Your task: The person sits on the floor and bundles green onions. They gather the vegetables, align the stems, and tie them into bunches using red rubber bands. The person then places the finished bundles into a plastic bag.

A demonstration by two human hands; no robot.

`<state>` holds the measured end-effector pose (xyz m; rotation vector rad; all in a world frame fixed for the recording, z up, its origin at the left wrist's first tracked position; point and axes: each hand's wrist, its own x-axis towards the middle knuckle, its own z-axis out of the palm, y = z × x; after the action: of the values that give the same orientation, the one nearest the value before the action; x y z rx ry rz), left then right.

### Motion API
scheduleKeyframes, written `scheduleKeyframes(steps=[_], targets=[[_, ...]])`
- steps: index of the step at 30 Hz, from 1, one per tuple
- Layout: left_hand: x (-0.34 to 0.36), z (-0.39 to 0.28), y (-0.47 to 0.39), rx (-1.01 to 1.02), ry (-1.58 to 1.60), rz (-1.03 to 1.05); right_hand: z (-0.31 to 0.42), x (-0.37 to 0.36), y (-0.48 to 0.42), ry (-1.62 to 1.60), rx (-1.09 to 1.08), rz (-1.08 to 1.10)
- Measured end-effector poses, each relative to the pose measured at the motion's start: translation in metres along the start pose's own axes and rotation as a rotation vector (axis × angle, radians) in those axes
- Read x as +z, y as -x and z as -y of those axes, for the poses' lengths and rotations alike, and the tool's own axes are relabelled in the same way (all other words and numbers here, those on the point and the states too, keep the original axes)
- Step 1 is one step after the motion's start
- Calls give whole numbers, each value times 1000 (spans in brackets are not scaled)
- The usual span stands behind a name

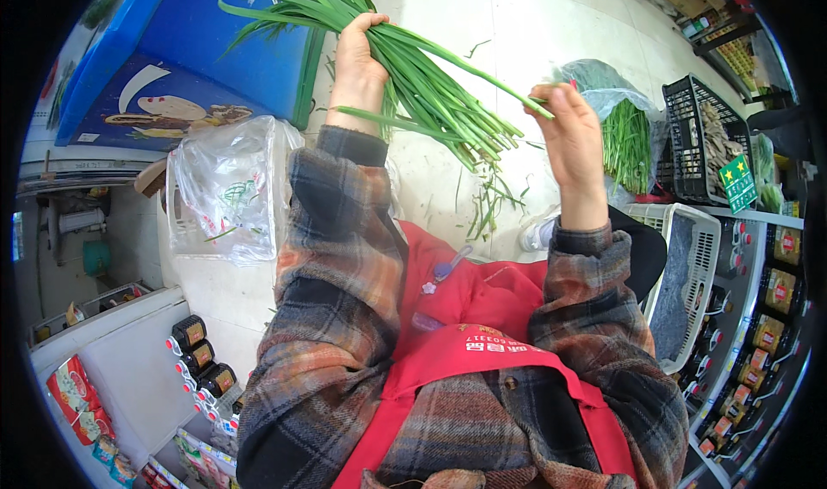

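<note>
My left hand [362,53] is closed around the middle of a bunch of long green leafy stalks, likely garlic chives [433,95]; their leaf tips fan out over the blue box and their pale cut ends point towards my right. With thumb and fingers, my right hand [568,130] pinches the end of a stalk that stretches out from the bunch. One loose leaf lies across my left wrist. Below the bunch, trimmed green scraps [488,204] are scattered on the tiled floor. A further bundle of green stalks [627,143] rests in a plastic bag beyond my right hand.
At left are a large blue box [213,49] and a white crate [278,198] lined with clear plastic. A black crate [691,140] of brownish produce and a cream plastic basket [701,282] stand at right, beside shelves of bottles [769,330]. More dark bottles [200,353] are lower left.
</note>
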<state>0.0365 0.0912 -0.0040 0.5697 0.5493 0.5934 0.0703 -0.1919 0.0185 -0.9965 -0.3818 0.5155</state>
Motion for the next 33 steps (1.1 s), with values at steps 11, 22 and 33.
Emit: scheduleKeyframes(steps=[11,22,33], targets=[[-2,1,-3,-50,-12,-187,27,15,26,1149,-600,282],[-11,-1,-6,-129,15,-175,33,5,12,779,-458,108],[-5,13,-3,-93,-9,-140,-9,41,-10,1698,-695,325]])
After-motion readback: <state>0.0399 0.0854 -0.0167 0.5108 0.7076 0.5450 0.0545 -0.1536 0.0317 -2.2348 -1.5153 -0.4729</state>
